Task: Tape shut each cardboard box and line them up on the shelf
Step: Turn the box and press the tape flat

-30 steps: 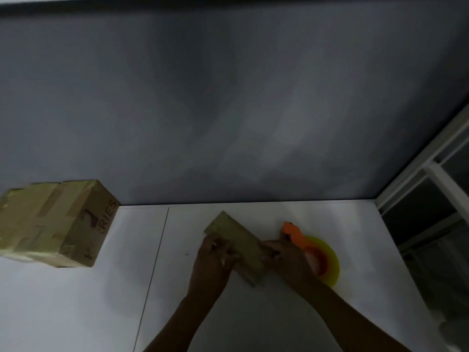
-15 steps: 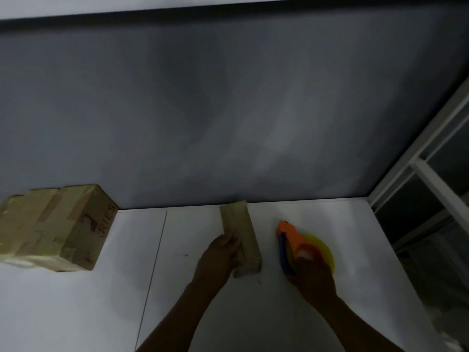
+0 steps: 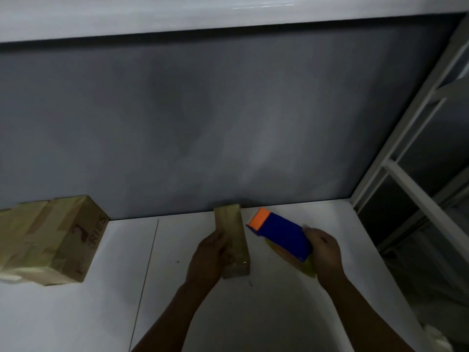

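Observation:
A small narrow cardboard box (image 3: pixel 232 237) lies lengthwise on the white shelf surface (image 3: pixel 114 301), its far end near the grey back wall. My left hand (image 3: pixel 209 257) grips its left side. My right hand (image 3: pixel 323 251) holds a blue and orange tape dispenser (image 3: pixel 278 232) with a yellowish roll, raised and tilted just right of the small box, not touching it. A larger taped cardboard box (image 3: pixel 48 240) with printed letters stands at the far left of the shelf.
A grey back wall (image 3: pixel 203 123) closes the shelf behind. A white metal frame (image 3: pixel 406 153) with dark panels runs down the right side. A thin seam (image 3: pixel 147 270) crosses the shelf surface between the two boxes.
My right hand let go of the small box, took the tape dispenser and lifted it off the shelf. My left hand turned the small box to point at the wall.

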### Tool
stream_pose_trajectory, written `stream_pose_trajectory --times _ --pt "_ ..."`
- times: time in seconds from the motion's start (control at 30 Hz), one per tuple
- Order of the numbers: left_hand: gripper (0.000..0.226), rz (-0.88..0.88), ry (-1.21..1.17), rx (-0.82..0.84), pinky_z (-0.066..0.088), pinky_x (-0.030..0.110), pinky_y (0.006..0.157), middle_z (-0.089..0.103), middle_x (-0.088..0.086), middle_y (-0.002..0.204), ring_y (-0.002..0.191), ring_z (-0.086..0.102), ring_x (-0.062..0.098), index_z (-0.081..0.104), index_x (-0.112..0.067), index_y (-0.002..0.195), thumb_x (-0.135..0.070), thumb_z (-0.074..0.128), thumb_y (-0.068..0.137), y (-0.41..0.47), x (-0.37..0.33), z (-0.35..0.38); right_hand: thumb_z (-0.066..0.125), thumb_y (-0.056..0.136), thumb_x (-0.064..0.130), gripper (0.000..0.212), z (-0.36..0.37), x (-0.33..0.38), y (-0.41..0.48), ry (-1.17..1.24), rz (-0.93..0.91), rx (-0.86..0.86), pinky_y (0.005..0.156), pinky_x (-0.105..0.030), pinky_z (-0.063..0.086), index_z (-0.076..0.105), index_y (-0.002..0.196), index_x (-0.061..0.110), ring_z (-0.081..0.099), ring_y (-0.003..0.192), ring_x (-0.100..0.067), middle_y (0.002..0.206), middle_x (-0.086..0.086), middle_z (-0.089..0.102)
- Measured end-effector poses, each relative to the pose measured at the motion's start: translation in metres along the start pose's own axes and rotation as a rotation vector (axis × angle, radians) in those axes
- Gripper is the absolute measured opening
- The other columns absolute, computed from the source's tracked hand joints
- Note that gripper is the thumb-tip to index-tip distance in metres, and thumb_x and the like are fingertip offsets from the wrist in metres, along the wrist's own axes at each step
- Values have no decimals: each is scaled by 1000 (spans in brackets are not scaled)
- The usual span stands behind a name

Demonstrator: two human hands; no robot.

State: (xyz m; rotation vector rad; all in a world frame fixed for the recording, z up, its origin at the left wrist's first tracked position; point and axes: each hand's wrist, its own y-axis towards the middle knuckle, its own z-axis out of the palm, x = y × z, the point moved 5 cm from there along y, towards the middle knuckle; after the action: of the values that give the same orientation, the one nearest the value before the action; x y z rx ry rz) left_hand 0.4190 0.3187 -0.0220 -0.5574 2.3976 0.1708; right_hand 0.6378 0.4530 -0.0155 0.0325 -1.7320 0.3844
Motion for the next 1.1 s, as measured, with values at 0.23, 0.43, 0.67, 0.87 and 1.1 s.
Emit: stream_pose_trajectory --times 0.23,0.43,0.67,0.87,1.1 --pt "47 -339 -907 57 53 35 85 73 2 100 95 69 15 66 -26 103 -57 32 92 -7 -31 -31 44 97 32 52 14 42 -20 57 -126 161 56 -24 52 56 80 -15 63 59 -28 69 -29 60" --pt "32 -460 -1026 60 54 36 83 70 13 103 97 68 24 61 -7 115 -27 55 92 -16 -31 -40 43 96 32 50 18 40 -31 135 -79 208 55 -24 54 58 89 -15 65 64 -30 77 -31 62" --pt "48 -384 -1070 140 52 33 82 70 12 107 102 66 23 62 -9 114 -41 57 78 -23 -46 -40 45 84 46 52 11 36 -35 215 -26 205 66 -37 54 64 81 -2 66 68 -35 78 -28 66" --pt "42 -403 -1209 157 53 36 86 69 16 107 102 65 26 62 -7 108 -30 60 74 -26 -58 -34 46 88 41 41 16 29 -44 410 102 292 62 -36 56 61 79 4 67 62 -27 71 -18 66" --pt "39 -400 -1218 150 52 38 88 69 17 108 103 65 27 63 -5 112 -29 58 82 -28 -60 -37 49 82 43 45 17 25 -44 488 164 350 59 -35 58 61 87 0 68 62 -28 72 -20 66"
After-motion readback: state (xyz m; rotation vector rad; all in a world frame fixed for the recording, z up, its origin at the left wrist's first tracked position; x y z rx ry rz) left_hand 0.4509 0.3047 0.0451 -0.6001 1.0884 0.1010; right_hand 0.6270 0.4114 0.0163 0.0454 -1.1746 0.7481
